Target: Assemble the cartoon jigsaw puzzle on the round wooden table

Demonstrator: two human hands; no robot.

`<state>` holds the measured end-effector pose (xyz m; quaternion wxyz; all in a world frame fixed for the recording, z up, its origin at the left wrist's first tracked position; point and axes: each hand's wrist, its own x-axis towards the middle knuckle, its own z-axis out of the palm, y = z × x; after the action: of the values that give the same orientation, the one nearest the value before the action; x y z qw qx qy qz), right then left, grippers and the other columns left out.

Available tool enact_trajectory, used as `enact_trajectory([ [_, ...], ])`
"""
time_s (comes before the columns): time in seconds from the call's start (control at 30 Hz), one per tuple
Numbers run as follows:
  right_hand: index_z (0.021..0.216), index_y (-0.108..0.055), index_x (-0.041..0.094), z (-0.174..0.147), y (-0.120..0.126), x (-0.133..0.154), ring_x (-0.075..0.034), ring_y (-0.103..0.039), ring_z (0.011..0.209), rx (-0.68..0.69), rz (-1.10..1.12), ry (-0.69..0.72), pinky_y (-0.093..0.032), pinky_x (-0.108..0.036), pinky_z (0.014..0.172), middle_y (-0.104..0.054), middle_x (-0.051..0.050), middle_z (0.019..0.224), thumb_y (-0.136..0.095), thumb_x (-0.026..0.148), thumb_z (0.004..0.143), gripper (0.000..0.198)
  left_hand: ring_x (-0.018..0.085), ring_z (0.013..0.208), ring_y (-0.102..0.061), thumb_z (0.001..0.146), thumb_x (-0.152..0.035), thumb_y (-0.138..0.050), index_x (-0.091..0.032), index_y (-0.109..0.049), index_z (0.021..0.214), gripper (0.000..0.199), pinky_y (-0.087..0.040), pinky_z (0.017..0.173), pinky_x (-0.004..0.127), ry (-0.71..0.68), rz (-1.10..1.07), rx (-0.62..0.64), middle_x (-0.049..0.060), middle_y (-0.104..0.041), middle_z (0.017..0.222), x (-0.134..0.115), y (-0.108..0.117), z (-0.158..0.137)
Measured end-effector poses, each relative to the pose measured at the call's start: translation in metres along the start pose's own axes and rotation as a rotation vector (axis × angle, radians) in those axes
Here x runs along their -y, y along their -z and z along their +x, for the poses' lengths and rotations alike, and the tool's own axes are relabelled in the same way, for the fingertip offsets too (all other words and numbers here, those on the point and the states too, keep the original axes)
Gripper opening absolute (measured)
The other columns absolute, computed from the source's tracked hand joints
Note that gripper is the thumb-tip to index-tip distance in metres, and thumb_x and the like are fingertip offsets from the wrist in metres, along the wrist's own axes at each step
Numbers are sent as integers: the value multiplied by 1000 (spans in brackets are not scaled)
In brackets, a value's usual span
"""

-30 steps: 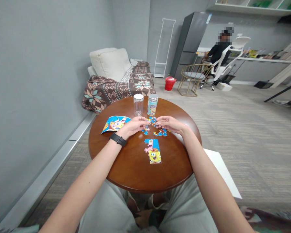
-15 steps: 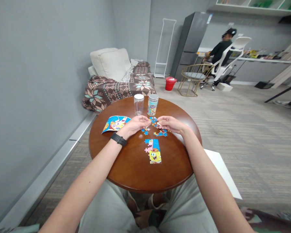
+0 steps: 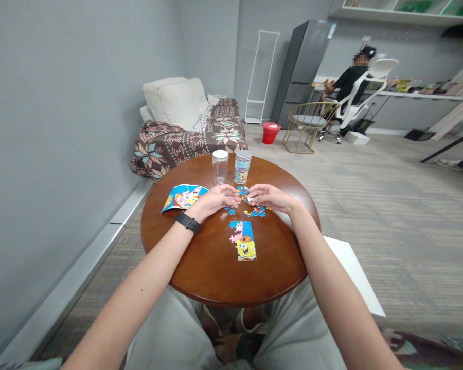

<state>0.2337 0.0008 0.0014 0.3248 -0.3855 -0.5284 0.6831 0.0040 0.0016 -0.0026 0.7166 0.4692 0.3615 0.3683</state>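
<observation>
The joined puzzle section (image 3: 247, 246) was seen lying flat on the worktop (image 3: 204, 267), on the body side of both hands and clear of them. Its long axis was directed roughly from the body toward the jar (image 3: 220, 169) and the printed can (image 3: 243, 168). Its ragged side, with free tabs, was turned to the left; its right side was straight. It was placed about midway between the left hand (image 3: 218, 199) and the right hand (image 3: 270, 197), so neither could be called clearly nearer.

The two hands were held apart, with fingers bent inward over the loose pieces (image 3: 242, 191), which were spread between and beneath them. A pale piece (image 3: 249, 201) was seen at the right fingertips, but whether it was gripped could not be told; the left grip could not be told either.
</observation>
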Motion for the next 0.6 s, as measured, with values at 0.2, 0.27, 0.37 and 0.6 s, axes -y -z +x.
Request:
enact_trajectory([
  [0.2, 87, -67, 16, 0, 0, 1, -11, -64, 65, 24, -69, 30, -49, -21, 60, -71, 0, 72, -80, 11, 59, 32, 11, 70, -63, 53, 9, -70, -11, -61, 79, 34, -49, 69, 26, -29, -1, -26, 1, -63, 78, -1, -1, 0],
  [0.27, 84, -67, 16, 0, 0, 1, -11, -64, 64, 21, -74, 29, -48, -21, 60, -70, 1, 70, -80, 12, 58, 30, 11, 69, -63, 54, 10, -70, -11, -60, 78, 33, -50, 70, 27, -20, 0, -56, 1, -61, 78, -2, -2, -1],
  [0.37, 84, -66, 16, -1, -1, 1, -12, -66, 69, 11, -59, 23, -49, -21, 62, -71, 0, 73, -81, 13, 58, 30, 11, 67, -63, 54, 9, -70, -11, -59, 76, 31, -49, 69, 26, -8, 12, -61, -1, -60, 74, -2, -3, -1],
  [0.6, 84, -65, 16, -2, -2, 2, -13, -68, 76, -8, -9, 38, -51, -24, 71, -73, -3, 82, -81, 17, 61, 28, 9, 63, -61, 54, 7, -73, -11, -59, 77, 33, -49, 67, 25, -3, 26, -31, -1, -61, 70, -2, -3, -1],
])
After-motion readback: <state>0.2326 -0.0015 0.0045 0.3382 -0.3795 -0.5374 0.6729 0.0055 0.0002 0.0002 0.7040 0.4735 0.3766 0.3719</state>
